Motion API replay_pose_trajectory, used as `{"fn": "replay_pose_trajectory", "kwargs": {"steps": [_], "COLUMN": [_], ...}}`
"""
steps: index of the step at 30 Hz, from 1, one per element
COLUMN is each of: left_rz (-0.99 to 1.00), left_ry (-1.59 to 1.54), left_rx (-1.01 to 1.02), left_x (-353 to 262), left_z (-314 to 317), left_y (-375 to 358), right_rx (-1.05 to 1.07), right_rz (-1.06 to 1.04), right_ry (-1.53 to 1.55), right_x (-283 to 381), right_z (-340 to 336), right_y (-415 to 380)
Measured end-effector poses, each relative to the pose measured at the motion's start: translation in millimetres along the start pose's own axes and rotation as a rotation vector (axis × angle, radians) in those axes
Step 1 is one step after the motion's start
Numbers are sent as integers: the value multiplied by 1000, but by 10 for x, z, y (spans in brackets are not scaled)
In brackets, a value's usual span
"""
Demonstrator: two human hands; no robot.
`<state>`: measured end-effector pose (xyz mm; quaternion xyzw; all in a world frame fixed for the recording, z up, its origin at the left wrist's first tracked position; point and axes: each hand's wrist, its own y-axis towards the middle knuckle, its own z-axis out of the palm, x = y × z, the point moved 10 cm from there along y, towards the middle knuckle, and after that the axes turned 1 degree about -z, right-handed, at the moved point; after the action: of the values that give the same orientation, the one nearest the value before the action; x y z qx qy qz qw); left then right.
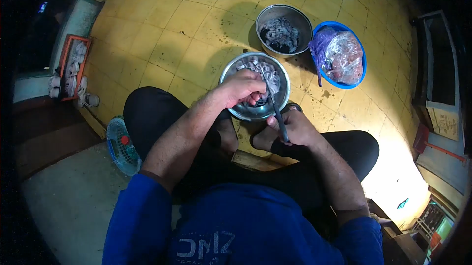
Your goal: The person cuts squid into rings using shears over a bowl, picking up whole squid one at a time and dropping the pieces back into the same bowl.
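A metal bowl (286, 80) stands on the floor between my feet, with pale, wet ring-like pieces (273, 74) that look like cut squid in it. My right hand (294, 126) is closed around the dark handle of a knife (275, 107) at the bowl's near right rim. The blade points away from me, over the bowl and beside the fingers of my left hand. Over the bowl's left side is my left hand (243, 88), its fingers curled in; I cannot tell what they hold.
Behind the bowl stands a deeper metal pot (264, 44) with dark liquid and greyish pieces. To its right, a blue basin (363, 63) holds plastic bags (344, 53). A plastic basket (114, 139) lies left of my knee. Shoes sit on an orange rack (64, 63) at the far left.
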<state>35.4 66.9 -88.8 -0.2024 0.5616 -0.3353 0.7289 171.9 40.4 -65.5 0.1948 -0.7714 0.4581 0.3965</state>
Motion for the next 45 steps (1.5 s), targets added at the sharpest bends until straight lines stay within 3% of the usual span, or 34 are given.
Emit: {"fn": "replay_pose_trajectory", "kwargs": {"steps": [3,5,9,12,13,16,18,19,20,21,25,34,37,39,43,45], "left_rz": [9,-1,224,117,59,-36,14,92,170,60,114,-185,-167,-12,66,188], "left_ry": [17,33,878,1139,1441,1318,1458,1474,1485,1490,1585,1563,1500,1482,1396,1100], "left_rx": [-30,-66,-268,-275,-215,-155,-78,-177,-274,-293,-291,-83,-179,-229,-350,-422], "left_x": [30,58,68,297,448,937,1319,1410,1426,1268,1337,1558,1363,1075,311,-18], "left_z": [-94,-158,-406,-498,-470,-515,-478,-528,-528,-390,-258,-361,-484,-488,-497,-588], "left_y": [74,116,309,488,654,905,1164,1255,1270,1068,1099,1129,1116,1085,726,510], "right_rx": [-79,-116,-202,-203,-208,-198,-199,-207,-197,-184,-200,-169,-211,-206,-224,-177], "right_rz": [-81,123,178,208,211,198,192,195,208,225,213,152,167,197,169,182], "right_ry": [-186,-277,-380,-381,-381,-432,-483,-482,-475,-468,-470,-510,-499,-504,-465,-388], "right_x": [135,9,-129,-32,-33,-29,-32,-19,-16,-30,-65,-137,-108,-123,-130,-115], "right_z": [-186,-327,-539,-600,-614,-604,-594,-607,-606,-598,-591,-493,-573,-585,-565,-524], "right_y": [-36,-66,-73,-134,-135,-138,-128,-128,-133,-137,-102,0,-29,-51,-77,-91]}}
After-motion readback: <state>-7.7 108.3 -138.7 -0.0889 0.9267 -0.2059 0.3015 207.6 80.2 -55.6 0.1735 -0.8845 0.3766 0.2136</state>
